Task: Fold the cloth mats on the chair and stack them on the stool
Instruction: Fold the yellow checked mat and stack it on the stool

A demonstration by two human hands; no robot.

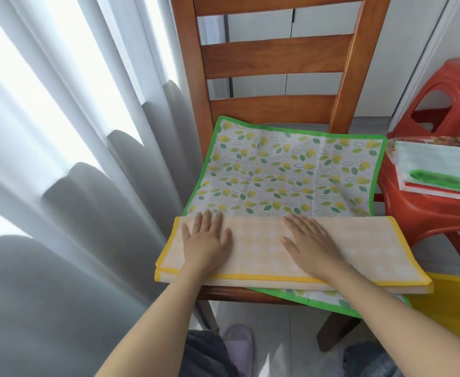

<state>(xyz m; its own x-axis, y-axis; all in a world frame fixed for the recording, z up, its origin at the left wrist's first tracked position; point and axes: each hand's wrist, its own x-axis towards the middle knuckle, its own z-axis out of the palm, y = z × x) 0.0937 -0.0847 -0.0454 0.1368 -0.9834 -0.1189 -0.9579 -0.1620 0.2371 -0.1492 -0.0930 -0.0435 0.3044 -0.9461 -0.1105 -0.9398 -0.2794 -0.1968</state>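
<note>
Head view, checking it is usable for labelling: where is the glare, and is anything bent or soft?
Head view: daylight through the curtain blows out the upper left; wide-angle bending curves the chair posts; the stool stack at the right edge looks soft; both hands are evenly lit.

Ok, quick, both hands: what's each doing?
Left hand: open, pressing flat on the folded yellow mat.
Right hand: open, flat on the same mat.
</note>
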